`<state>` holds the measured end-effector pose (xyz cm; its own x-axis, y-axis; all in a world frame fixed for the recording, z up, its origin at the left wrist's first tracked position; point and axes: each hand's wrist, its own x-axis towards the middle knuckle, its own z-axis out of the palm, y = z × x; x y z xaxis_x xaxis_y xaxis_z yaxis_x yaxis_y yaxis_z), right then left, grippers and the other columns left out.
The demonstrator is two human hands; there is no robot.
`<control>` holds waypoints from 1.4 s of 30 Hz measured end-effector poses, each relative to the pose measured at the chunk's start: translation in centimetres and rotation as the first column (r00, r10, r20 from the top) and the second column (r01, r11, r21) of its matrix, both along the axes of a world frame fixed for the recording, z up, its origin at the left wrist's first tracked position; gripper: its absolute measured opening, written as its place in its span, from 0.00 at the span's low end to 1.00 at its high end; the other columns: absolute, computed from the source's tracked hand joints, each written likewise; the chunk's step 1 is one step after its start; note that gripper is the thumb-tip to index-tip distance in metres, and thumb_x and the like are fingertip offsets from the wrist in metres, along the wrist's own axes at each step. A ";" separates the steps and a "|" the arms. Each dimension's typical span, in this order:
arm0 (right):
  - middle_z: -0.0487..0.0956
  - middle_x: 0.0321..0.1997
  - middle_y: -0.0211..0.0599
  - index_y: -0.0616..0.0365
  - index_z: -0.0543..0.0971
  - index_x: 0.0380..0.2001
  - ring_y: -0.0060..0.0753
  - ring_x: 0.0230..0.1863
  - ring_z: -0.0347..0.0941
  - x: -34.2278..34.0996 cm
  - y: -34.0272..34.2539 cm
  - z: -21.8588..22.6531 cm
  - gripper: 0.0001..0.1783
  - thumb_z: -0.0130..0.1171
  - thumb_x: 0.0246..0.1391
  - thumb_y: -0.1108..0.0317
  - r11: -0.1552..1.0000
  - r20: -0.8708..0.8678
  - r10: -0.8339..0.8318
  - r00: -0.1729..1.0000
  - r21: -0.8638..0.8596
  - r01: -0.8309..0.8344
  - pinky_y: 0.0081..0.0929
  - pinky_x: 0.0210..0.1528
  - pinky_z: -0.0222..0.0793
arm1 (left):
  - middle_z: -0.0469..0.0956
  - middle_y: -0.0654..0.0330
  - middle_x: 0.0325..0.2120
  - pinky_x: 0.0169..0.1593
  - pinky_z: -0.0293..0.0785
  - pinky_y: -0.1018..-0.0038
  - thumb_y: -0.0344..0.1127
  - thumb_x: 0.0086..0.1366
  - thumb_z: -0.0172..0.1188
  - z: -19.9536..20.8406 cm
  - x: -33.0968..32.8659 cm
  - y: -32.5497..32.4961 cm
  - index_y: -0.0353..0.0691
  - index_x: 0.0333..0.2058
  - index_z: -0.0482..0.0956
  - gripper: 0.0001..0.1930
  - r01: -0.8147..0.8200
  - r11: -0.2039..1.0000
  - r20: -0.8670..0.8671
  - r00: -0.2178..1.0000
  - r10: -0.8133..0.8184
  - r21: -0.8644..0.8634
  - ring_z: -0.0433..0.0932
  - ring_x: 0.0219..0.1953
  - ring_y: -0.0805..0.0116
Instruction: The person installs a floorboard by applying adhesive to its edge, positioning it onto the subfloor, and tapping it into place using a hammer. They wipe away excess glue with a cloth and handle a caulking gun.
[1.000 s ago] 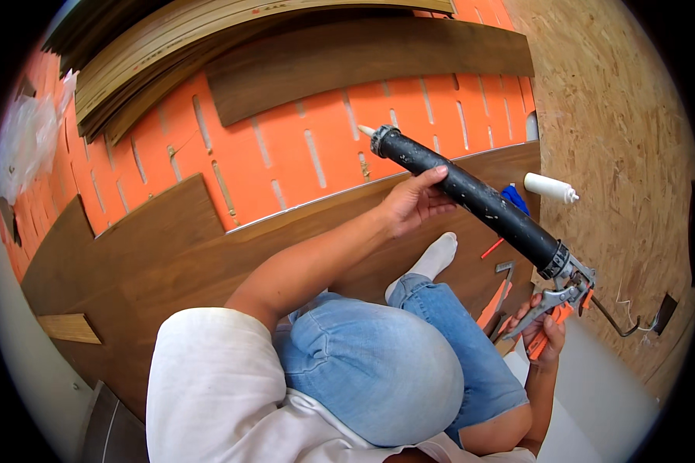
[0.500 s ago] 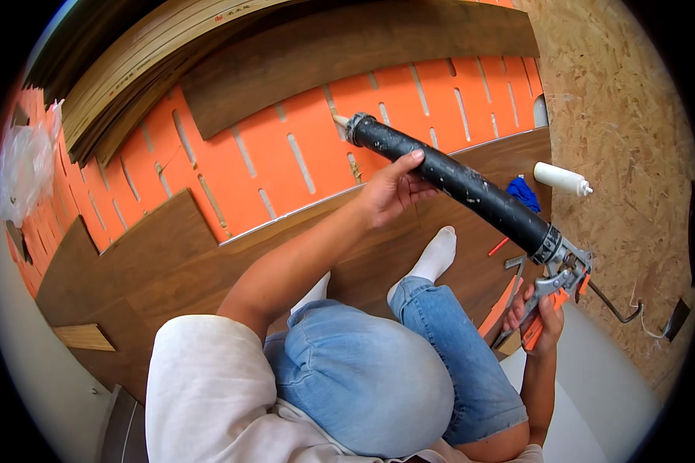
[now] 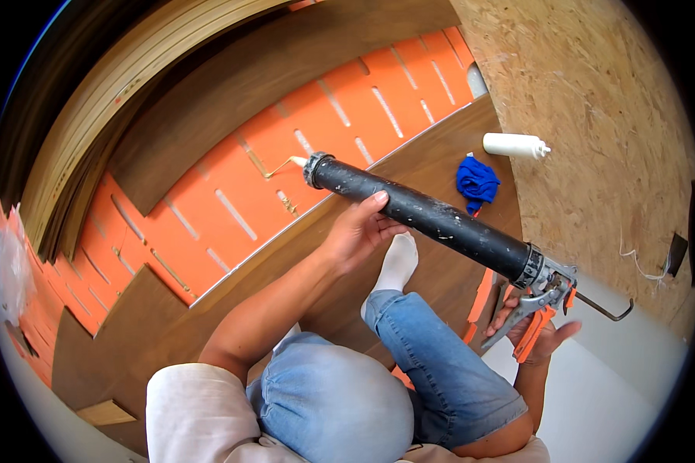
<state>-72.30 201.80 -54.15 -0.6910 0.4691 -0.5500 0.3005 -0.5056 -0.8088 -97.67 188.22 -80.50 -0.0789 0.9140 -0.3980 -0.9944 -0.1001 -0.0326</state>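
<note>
A long black caulking gun slants across the middle, its nozzle pointing up and left. Beneath the front half of the barrel, my left hand supports it, thumb along the near side. My right hand is around the grey and orange handle at the rear, thumb sticking out. From the pale nozzle a thin tan strand of adhesive runs to a slot in the orange underlay. Some slots hold tan adhesive beads. Brown laid flooring lies under the gun and my feet.
A loose brown plank rests on the underlay, beside a stack of planks. Rightward are a blue cloth, a white bottle and a chipboard surface. A clear plastic bag lies far left. An orange-edged tool is near my right hand.
The gun's nozzle has drawn back from the slot, and an adhesive strand now stretches between them. My right thumb has come off the handle. The whole view has turned and shifted.
</note>
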 end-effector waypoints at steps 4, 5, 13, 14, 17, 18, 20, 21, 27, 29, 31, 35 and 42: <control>0.80 0.33 0.57 0.67 0.73 0.54 0.57 0.33 0.78 1.7 -0.7 0.3 0.65 0.20 0.55 0.11 0.960 0.141 -0.280 0.950 0.015 0.281 0.57 0.42 0.75 | 0.83 0.54 0.50 0.60 0.79 0.62 0.50 0.70 0.65 -0.6 1.0 3.7 0.38 0.57 0.75 0.26 0.061 0.998 -0.025 0.998 -0.061 0.028 0.82 0.53 0.62; 0.80 0.31 0.56 0.67 0.74 0.52 0.56 0.31 0.77 2.5 -0.8 0.3 0.64 0.18 0.56 0.12 0.937 0.160 -0.347 0.924 0.027 0.347 0.57 0.42 0.74 | 0.83 0.54 0.50 0.60 0.79 0.62 0.50 0.71 0.65 -0.5 1.2 4.7 0.38 0.57 0.76 0.25 0.087 0.995 -0.049 0.995 -0.085 0.041 0.82 0.53 0.62; 0.78 0.35 0.49 0.63 0.73 0.53 0.50 0.35 0.75 2.6 -0.6 -1.4 0.52 0.27 0.65 0.20 0.868 0.050 -0.488 0.871 0.135 0.478 0.54 0.42 0.75 | 0.85 0.53 0.47 0.55 0.80 0.65 0.50 0.73 0.62 -0.3 0.3 14.0 0.37 0.54 0.78 0.22 0.209 0.971 -0.135 0.972 -0.193 0.113 0.83 0.49 0.62; 0.77 0.38 0.47 0.62 0.73 0.53 0.46 0.37 0.76 2.7 -0.6 -2.0 0.42 0.37 0.70 0.29 0.883 0.046 -0.458 0.888 0.142 0.448 0.51 0.44 0.76 | 0.85 0.53 0.46 0.54 0.79 0.66 0.50 0.72 0.62 -0.8 -0.1 14.7 0.37 0.53 0.78 0.23 0.222 0.969 -0.155 0.967 -0.204 0.108 0.84 0.48 0.63; 0.78 0.39 0.50 0.61 0.73 0.55 0.48 0.41 0.77 2.5 0.9 -3.9 0.33 0.44 0.73 0.39 0.931 0.010 -0.353 0.935 0.098 0.351 0.55 0.49 0.77 | 0.86 0.56 0.43 0.54 0.79 0.67 0.53 0.71 0.63 -2.2 -1.2 16.3 0.38 0.52 0.78 0.24 0.227 0.971 -0.206 0.956 -0.207 0.080 0.84 0.47 0.65; 0.79 0.38 0.49 0.60 0.74 0.54 0.47 0.39 0.78 1.9 1.1 -4.1 0.25 0.47 0.74 0.47 0.925 -0.003 -0.375 0.927 0.073 0.374 0.53 0.47 0.79 | 0.86 0.56 0.43 0.54 0.79 0.67 0.54 0.71 0.63 -2.4 -1.3 16.6 0.38 0.52 0.78 0.24 0.219 0.974 -0.203 0.958 -0.203 0.062 0.84 0.47 0.65; 0.79 0.38 0.49 0.60 0.74 0.53 0.47 0.38 0.78 2.5 1.4 -4.9 0.26 0.46 0.74 0.46 0.923 0.015 -0.382 0.924 0.060 0.380 0.53 0.45 0.79 | 0.86 0.56 0.43 0.55 0.79 0.67 0.54 0.70 0.63 -2.9 -1.3 16.4 0.38 0.52 0.78 0.25 0.215 0.975 -0.206 0.958 -0.201 0.049 0.84 0.47 0.65; 0.79 0.37 0.49 0.60 0.74 0.53 0.47 0.37 0.78 2.8 1.4 -5.1 0.26 0.46 0.74 0.46 0.923 0.024 -0.384 0.923 0.054 0.382 0.52 0.44 0.79 | 0.86 0.56 0.44 0.55 0.79 0.67 0.55 0.70 0.63 -3.1 -1.3 16.2 0.38 0.52 0.78 0.25 0.219 0.975 -0.208 0.957 -0.204 0.049 0.84 0.47 0.64; 0.76 0.27 0.40 0.56 0.73 0.45 0.38 0.24 0.74 3.2 0.1 -4.5 0.27 0.42 0.74 0.41 0.880 0.139 -0.473 0.870 0.121 0.459 0.44 0.29 0.74 | 0.85 0.55 0.44 0.54 0.79 0.67 0.55 0.71 0.62 -3.8 1.0 16.0 0.38 0.53 0.78 0.26 0.272 0.961 -0.190 0.948 -0.256 0.060 0.84 0.47 0.63; 0.74 0.24 0.37 0.55 0.73 0.43 0.36 0.21 0.72 4.0 -0.6 -4.0 0.28 0.40 0.74 0.39 0.855 0.190 -0.518 0.834 0.157 0.495 0.41 0.26 0.72 | 0.85 0.55 0.44 0.54 0.80 0.67 0.55 0.72 0.62 -3.7 2.1 15.7 0.39 0.54 0.78 0.25 0.287 0.956 -0.173 0.947 -0.272 0.066 0.84 0.47 0.63; 0.74 0.24 0.37 0.55 0.73 0.43 0.35 0.20 0.71 5.4 -1.2 -3.4 0.29 0.39 0.74 0.38 0.837 0.221 -0.547 0.808 0.158 0.524 0.40 0.26 0.71 | 0.85 0.56 0.44 0.53 0.80 0.68 0.55 0.72 0.62 -3.4 3.3 15.2 0.40 0.54 0.78 0.25 0.309 0.949 -0.169 0.941 -0.295 0.065 0.84 0.47 0.64; 0.75 0.24 0.37 0.55 0.73 0.43 0.35 0.19 0.71 6.7 -1.9 -2.6 0.35 0.38 0.72 0.31 0.801 0.229 -0.599 0.768 0.179 0.571 0.39 0.24 0.72 | 0.84 0.56 0.44 0.52 0.79 0.68 0.56 0.72 0.61 -3.0 4.8 15.1 0.40 0.54 0.78 0.25 0.343 0.936 -0.144 0.933 -0.329 0.084 0.83 0.46 0.65; 0.78 0.28 0.49 0.67 0.74 0.48 0.48 0.24 0.76 5.2 -1.1 -0.5 0.63 0.25 0.54 0.09 0.725 0.121 -0.685 0.718 0.207 0.657 0.49 0.29 0.76 | 0.85 0.55 0.43 0.51 0.79 0.69 0.57 0.73 0.59 -2.0 5.2 15.3 0.38 0.54 0.78 0.27 0.352 0.931 -0.140 0.931 -0.337 0.100 0.84 0.45 0.65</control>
